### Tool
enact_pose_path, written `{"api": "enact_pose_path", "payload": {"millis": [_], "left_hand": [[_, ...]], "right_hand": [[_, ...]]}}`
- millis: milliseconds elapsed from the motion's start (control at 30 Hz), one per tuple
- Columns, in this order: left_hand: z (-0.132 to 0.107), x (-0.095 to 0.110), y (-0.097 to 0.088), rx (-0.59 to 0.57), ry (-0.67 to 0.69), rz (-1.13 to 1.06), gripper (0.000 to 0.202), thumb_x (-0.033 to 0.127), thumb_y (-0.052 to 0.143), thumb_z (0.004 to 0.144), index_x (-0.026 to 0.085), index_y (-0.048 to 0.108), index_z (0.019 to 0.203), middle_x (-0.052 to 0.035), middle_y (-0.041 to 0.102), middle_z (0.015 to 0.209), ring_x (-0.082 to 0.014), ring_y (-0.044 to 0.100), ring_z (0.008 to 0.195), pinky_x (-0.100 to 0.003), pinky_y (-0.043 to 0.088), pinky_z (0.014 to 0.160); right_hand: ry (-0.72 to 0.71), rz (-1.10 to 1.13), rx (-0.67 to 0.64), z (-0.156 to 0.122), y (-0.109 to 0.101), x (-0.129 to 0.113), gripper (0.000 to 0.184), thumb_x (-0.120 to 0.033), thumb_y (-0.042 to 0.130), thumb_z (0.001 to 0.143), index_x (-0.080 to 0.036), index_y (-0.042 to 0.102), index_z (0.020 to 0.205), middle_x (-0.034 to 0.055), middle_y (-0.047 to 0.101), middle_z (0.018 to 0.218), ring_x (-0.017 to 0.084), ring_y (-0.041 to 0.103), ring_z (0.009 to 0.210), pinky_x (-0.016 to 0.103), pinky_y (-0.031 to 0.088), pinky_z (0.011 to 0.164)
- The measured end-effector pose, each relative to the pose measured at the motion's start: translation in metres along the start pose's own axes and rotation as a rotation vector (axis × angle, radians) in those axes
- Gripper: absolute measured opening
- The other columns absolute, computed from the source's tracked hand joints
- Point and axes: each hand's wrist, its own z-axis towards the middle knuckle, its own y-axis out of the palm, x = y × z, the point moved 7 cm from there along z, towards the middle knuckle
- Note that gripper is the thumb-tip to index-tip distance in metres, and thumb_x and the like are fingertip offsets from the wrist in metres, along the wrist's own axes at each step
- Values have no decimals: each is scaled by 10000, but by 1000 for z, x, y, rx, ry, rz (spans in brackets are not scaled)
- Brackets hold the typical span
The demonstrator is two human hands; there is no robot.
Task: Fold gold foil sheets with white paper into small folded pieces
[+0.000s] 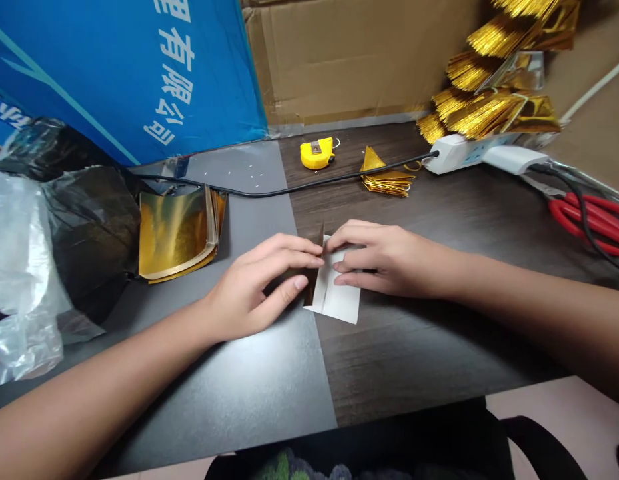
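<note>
A small sheet of gold foil paper (342, 303), white side up, lies in front of me with its left edge folded upward, showing a dark gold outer face. My left hand (269, 280) is at the raised flap, its fingertips against it and the thumb a little apart. From the other side, my right hand (374, 257) rests on the white face with its fingers spread and bent, the index fingertip close to the fold. Both palms are lifted off the table, and the sheet's upper part is partly covered by the right fingers.
A stack of gold paper (174, 233) sits left beside black and clear plastic bags (84, 227). Behind are a yellow tape measure (316, 154), folded gold pieces (386, 177) and a black cable (269, 195). At right are a power strip (449, 153), red-handled scissors (589, 217) and gold bundles (489, 110).
</note>
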Motion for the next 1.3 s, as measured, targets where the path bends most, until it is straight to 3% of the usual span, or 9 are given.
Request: {"api": "enact_pose_path", "payload": {"millis": [100,200,533,767,900,1300], "left_hand": [[0,4,9,-81,51,64,266,128,580,958,134,623,1221,-131,662,1281,-153,625,1219,-291,532,1065],[0,6,14,-132,91,114,271,156,566,970,147,621,1236,-138,630,1353,-186,587,1292,-357,507,1126],[-4,0,21,-208,65,170,222,215,546,977,167,628,1177,-126,595,1408,-251,490,1411,-473,443,1191],[-4,-2,24,-240,46,229,347,281,542,985,193,560,1320,-123,575,1420,-280,467,1429,-481,432,1179],[-4,-4,25,-271,22,249,364,364,572,974,182,576,1290,-144,507,1480,-299,447,1441,-488,437,1169],[-5,-5,31,-324,36,293,385,386,531,1001,191,535,1333,-134,528,1475,-283,452,1436,-462,418,1146]], "right_hand": [[-3,-88,6,0,0,0,268,-267,568,1001,-173,722,804,103,634,975,208,575,928,339,510,806],[10,-110,-24,0,2,2,263,-239,551,996,-174,720,806,89,627,902,205,547,867,337,499,771],[26,48,-22,-3,1,8,175,-262,595,989,-160,731,949,89,704,1025,214,626,1023,371,526,957],[80,112,5,-5,0,12,151,-292,634,969,-170,721,965,83,697,1061,187,668,996,331,548,914],[87,114,19,-5,0,13,142,-290,649,952,-157,698,946,92,683,1037,186,660,982,323,551,881],[92,129,35,-4,-1,14,85,-246,635,932,-167,668,934,89,624,1067,176,621,987,330,532,885]]}}
